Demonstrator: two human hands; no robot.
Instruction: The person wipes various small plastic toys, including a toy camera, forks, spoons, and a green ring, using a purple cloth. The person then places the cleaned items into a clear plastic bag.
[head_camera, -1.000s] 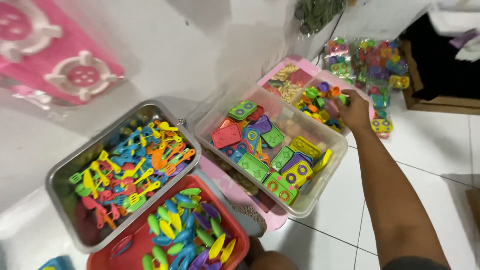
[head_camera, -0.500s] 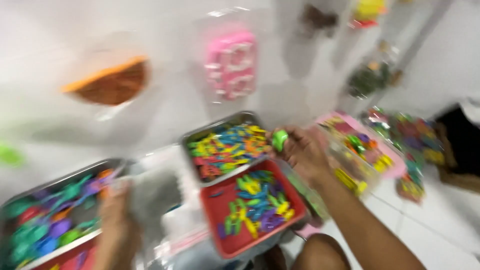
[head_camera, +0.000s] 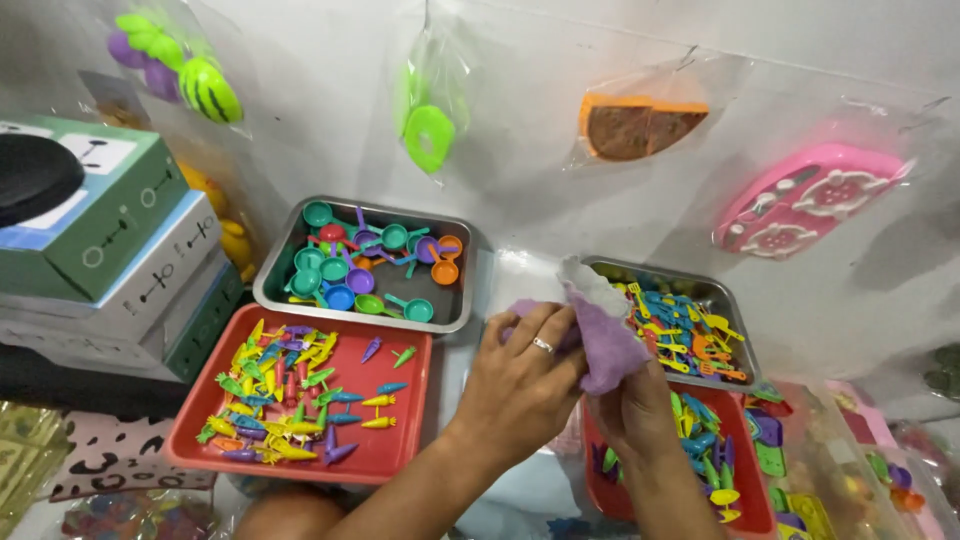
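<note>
Since prev. frame the view has swung left and steadied: both hands now meet at centre, and a metal tray of toy pans, not seen 0.5 s ago, is in view.

Left hand w/ ring on one finger, fingers curled over a purple cloth-like bag; right hand grips same bag from below. Hands together, touching, both clamped on the bag. Bag looks soft, lilac, pale crumpled top edge; contents not visible.

Landmark = purple bag.
- Left of bag, lower: red tray w/ small carrot-shaped pieces, yellow/green/purple/blue.
- Left of bag, upper: the metal tray, holding small pans and ladles, teal/orange/purple; touching red tray's far edge.
- Just right of bag: second metal tray w/ mini forks and utensils, blue/yellow/orange.
- Below-right of bag: second red tray, carrot pieces, partly hidden by right hand.
- Far left of bag: stacked boxes, green/grey.
- Above bag on wall: hanging clear bags — green toy, orange-brown slice, pink toy stove.
</note>
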